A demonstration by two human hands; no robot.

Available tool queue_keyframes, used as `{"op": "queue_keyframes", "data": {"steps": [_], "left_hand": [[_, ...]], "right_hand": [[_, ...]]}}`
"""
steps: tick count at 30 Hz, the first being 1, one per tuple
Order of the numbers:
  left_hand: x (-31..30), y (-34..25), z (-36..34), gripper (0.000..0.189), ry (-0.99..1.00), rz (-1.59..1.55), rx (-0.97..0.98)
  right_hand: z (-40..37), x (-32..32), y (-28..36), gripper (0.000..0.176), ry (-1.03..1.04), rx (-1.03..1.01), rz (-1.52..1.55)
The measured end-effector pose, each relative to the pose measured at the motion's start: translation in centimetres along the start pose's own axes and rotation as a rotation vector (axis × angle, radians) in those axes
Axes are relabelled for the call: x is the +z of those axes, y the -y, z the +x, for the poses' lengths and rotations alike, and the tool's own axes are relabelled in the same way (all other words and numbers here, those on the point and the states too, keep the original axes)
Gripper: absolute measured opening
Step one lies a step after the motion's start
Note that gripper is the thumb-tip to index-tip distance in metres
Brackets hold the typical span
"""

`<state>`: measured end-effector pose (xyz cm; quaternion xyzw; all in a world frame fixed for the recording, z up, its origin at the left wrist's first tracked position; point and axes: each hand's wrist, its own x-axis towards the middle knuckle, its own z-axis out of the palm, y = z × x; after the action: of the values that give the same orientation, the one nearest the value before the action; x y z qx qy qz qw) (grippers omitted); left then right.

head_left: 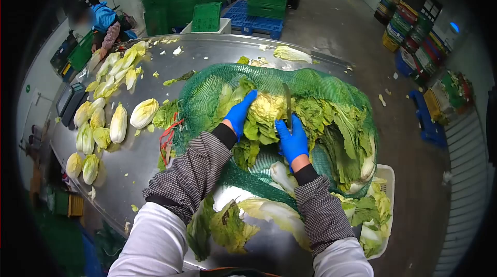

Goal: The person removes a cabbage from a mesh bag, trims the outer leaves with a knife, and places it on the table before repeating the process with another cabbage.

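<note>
And here's the cabbage head [270,107], right in the middle of the action, pale yellow heart facing up, sitting at the mouth of the green mesh sack [323,81] among loose outer leaves. The left hand [240,114], gloved in blue, lies along its left side, fingers extended; how tightly they press, I cannot tell. Across from it, the right hand [293,140] has its fingers curled round a knife [288,102], blade pointing away, close beside the head. Handling? I'd call it fairly weighty and firm at the core, but those frilly leaves look soft, probably damp and quick to tear, so a broad palm low around the solid base seems the safest hold. Further out, red ties [170,140] dangle by the sack, pale cabbages [119,123] dot the metal bench [132,173], and a co-worker [106,18] leans in at the far left.
</note>
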<state>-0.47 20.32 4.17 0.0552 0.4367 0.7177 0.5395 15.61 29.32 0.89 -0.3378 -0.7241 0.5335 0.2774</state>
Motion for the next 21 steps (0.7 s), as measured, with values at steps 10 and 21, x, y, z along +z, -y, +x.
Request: {"op": "queue_keyframes", "data": {"steps": [10,21], "left_hand": [[1.5,2.4,-0.9,0.056,-0.043,-0.090,0.101],[-4.1,4.1,-20.8,0.097,-0.061,1.332,0.374]], "right_hand": [[-3.1,-0.1,2.7,0.078,0.044,-0.082,-0.079],[-22.5,-11.7,2.0,0.029,0.088,0.201,0.295]]}}
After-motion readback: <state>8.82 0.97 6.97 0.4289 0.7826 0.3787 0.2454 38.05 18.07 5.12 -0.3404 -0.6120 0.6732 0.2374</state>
